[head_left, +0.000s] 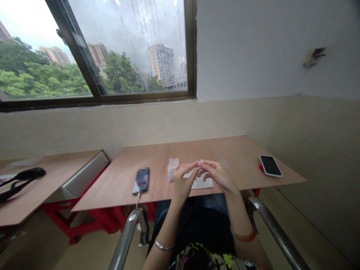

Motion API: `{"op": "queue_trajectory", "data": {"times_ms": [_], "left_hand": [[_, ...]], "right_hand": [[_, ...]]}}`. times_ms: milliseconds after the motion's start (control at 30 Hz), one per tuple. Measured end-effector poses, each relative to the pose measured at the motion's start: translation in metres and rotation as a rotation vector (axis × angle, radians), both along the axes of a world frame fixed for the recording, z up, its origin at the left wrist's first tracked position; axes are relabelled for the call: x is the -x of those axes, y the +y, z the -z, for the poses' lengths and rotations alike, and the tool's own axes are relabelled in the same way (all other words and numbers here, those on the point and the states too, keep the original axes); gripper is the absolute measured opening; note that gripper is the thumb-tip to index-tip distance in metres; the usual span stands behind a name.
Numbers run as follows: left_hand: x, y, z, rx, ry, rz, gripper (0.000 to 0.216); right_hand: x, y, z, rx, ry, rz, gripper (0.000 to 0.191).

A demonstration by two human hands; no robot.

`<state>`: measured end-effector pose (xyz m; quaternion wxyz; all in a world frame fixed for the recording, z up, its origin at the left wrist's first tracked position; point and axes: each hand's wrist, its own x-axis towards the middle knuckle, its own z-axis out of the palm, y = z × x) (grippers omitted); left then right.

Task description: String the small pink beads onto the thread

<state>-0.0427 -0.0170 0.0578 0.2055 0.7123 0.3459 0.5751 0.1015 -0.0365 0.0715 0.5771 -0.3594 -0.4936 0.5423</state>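
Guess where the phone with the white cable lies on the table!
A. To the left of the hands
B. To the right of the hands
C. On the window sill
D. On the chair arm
A: the phone with the cable lies flat on the table, to the left of both hands, the left hand being nearer.

Both forearms reach forward, bracelet on each wrist; left hand (182, 179) raised with fingers curled and fingertips meeting those of right hand (216, 175), which arches palm-down, thumb and forefinger pinched together at the meeting point.
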Motion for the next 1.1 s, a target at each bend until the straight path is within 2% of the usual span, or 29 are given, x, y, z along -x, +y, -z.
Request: {"op": "queue_trajectory", "data": {"times_ms": [100,333,467,867,1100], "left_hand": [[-0.0009,-0.0012,-0.0009,0.029,0.009,0.047,0.026],[0.0025,-0.0022,-0.0047,0.223,-0.089,0.203,0.025],[0.0029,-0.0029,-0.0062,0.309,-0.134,0.235,0.03],[0.0048,-0.0017,-0.0069,0.391,-0.167,0.359,0.032],[0.0056,-0.0024,-0.0102,0.384,-0.16,0.319,0.026]], "right_hand": [[-0.0003,-0.0007,-0.0016,-0.028,-0.001,0.038,0.029],[-0.0019,0.0003,0.0007,-0.047,-0.01,0.06,0.027],[-0.0027,0.0011,0.0016,-0.035,-0.017,0.087,0.028],[-0.0053,-0.0009,0.0024,-0.029,-0.041,0.029,0.033],[-0.0016,-0.0033,0.0,-0.018,-0.044,0.019,0.035]]}}
